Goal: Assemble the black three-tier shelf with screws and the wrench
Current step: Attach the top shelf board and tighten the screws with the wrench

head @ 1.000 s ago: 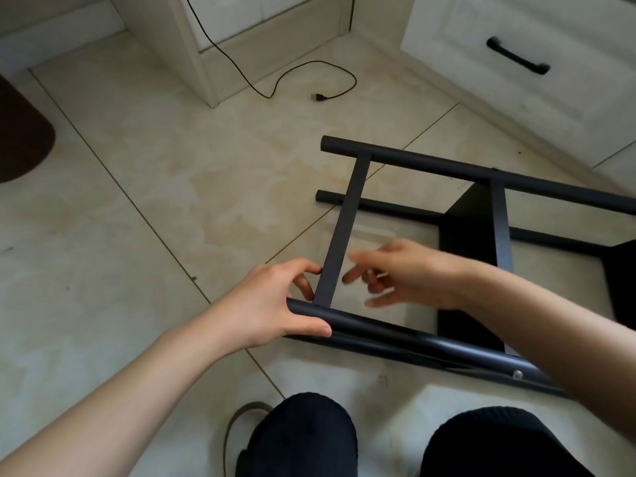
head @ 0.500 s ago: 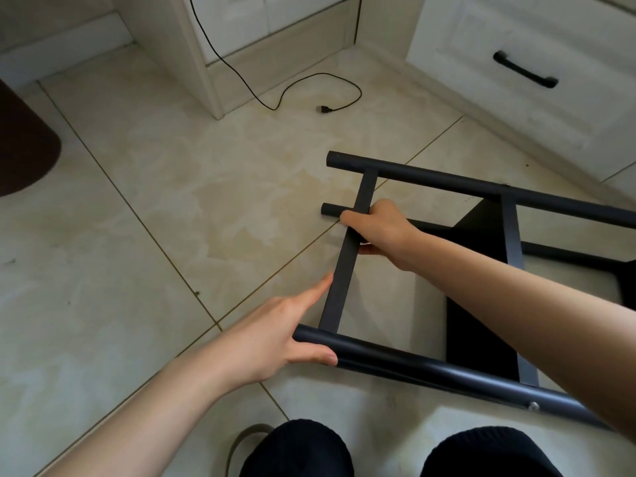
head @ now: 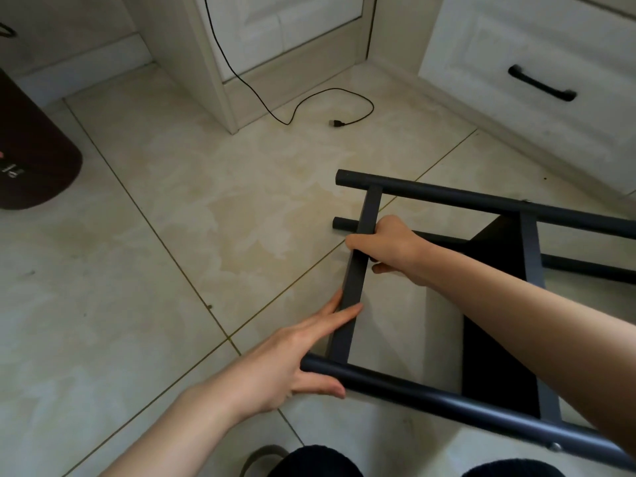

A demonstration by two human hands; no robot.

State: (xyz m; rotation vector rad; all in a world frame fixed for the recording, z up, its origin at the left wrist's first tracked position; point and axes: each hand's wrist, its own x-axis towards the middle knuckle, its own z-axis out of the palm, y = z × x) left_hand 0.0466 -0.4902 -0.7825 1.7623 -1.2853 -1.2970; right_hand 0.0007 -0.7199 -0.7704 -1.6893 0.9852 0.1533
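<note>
While the shelf lies sideways on the floor, your right hand grips its crossbar and your flat, relaxed left hand braces the near post, likely steadying the frame.

- shelf runs off the right edge, can't see the rest
- right hand fingertips tucked behind the crossbar
- mat far left cut off

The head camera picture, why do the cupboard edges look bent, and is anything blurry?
Head view: the wide lens curves straight lines near the borders, like the cupboard edge. Soft daylight, faint glare on the floor tiles. The shelf frame and both hands look sharp, no motion blur.
</note>
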